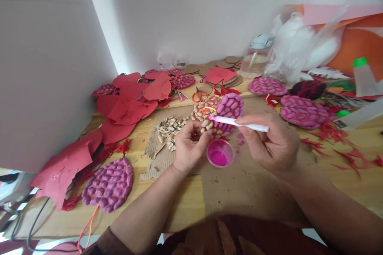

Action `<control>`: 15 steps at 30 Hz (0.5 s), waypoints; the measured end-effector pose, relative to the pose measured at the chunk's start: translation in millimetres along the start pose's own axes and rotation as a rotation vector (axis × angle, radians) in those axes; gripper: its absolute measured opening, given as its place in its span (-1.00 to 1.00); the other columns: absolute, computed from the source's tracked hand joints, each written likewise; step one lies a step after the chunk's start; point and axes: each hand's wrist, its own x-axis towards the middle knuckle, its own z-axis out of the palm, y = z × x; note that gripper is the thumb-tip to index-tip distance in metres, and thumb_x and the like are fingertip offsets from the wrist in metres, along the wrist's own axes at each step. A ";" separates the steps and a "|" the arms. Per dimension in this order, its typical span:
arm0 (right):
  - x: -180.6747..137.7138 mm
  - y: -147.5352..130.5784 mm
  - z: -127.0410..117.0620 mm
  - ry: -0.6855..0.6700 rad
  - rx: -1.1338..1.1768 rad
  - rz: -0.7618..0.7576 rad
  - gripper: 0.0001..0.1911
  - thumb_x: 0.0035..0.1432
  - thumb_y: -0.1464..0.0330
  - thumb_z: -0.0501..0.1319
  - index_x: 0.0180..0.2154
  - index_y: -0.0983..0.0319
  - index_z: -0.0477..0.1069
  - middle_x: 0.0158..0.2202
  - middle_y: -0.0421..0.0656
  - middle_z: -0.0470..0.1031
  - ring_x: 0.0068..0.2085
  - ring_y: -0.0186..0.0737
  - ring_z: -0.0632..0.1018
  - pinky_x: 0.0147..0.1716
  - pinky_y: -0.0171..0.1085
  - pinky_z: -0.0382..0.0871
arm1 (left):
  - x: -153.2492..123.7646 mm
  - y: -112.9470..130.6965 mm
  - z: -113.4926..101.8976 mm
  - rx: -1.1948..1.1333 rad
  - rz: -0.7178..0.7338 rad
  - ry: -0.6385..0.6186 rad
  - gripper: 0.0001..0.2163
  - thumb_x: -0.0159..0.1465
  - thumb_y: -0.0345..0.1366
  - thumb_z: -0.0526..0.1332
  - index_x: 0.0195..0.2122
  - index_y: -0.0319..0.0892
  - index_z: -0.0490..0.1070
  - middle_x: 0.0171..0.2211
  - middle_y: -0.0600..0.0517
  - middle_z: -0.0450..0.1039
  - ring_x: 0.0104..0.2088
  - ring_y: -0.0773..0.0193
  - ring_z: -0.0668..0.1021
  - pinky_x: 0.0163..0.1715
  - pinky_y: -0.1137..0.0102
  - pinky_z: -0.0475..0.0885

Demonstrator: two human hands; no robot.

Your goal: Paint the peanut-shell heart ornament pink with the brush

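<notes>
Grasps a white brush [254, 127] in the pinched grip of the right hand [273, 143], with the pink tip at a peanut-covered piece [230, 112], tan on the left and purple on the right. Pinches that piece by the near side in the grip of the left hand [191, 147], above a cardboard sheet [227, 191] near the middle of the tabletop [185, 207]. Just left of that hand, peanut shells [169, 129]; between the 2 hands, nearer the front edge, 1 cup [220, 144] of magenta liquid. Toward the front-left corner, 1 purple heart [109, 185]; along the left edge, red sheets [127, 107]; toward the back edge, 1 lidded jar [255, 63].
</notes>
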 end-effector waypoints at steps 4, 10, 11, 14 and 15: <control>-2.0 1.4 -0.1 0.024 0.041 0.071 -0.73 0.18 0.56 0.30 -0.09 0.21 0.51 -0.22 -0.17 0.61 -0.21 -0.27 0.62 -0.17 -0.27 0.50 | 0.1 -0.5 0.1 -0.011 0.011 -0.002 -0.82 0.25 -0.23 0.38 -0.26 -0.15 0.41 -0.40 0.07 0.45 -0.45 0.35 0.50 -0.43 0.46 0.44; -1.5 -1.6 1.2 -0.005 0.005 0.018 -0.76 0.18 0.55 0.31 -0.12 0.20 0.51 -0.25 -0.19 0.61 -0.22 -0.29 0.61 -0.19 -0.30 0.50 | -0.5 -2.0 -1.3 0.048 0.040 -0.004 -0.83 0.26 -0.23 0.37 -0.23 -0.15 0.42 -0.38 0.07 0.45 -0.43 0.36 0.48 -0.41 0.47 0.43; -1.7 -1.3 1.0 0.008 0.012 0.042 -0.75 0.18 0.55 0.31 -0.10 0.20 0.51 -0.24 -0.18 0.61 -0.21 -0.27 0.61 -0.19 -0.28 0.50 | -0.5 -2.3 -1.6 0.055 0.047 -0.002 -0.83 0.27 -0.23 0.37 -0.23 -0.15 0.42 -0.37 0.07 0.44 -0.43 0.36 0.47 -0.42 0.48 0.42; -1.8 -0.5 0.2 0.035 0.032 0.087 -0.73 0.18 0.54 0.30 -0.09 0.17 0.52 -0.22 -0.17 0.62 -0.20 -0.21 0.62 -0.21 -0.22 0.51 | -0.4 -2.8 -2.2 0.061 0.060 -0.006 -0.83 0.27 -0.23 0.37 -0.24 -0.15 0.42 -0.36 0.07 0.43 -0.43 0.37 0.46 -0.42 0.49 0.41; -1.6 -0.5 0.1 0.033 0.032 0.076 -0.73 0.18 0.53 0.30 -0.09 0.17 0.52 -0.23 -0.17 0.62 -0.21 -0.21 0.62 -0.22 -0.22 0.51 | -0.4 -2.7 -2.4 0.061 0.064 -0.008 -0.83 0.27 -0.23 0.37 -0.24 -0.15 0.42 -0.36 0.07 0.44 -0.43 0.36 0.46 -0.42 0.48 0.41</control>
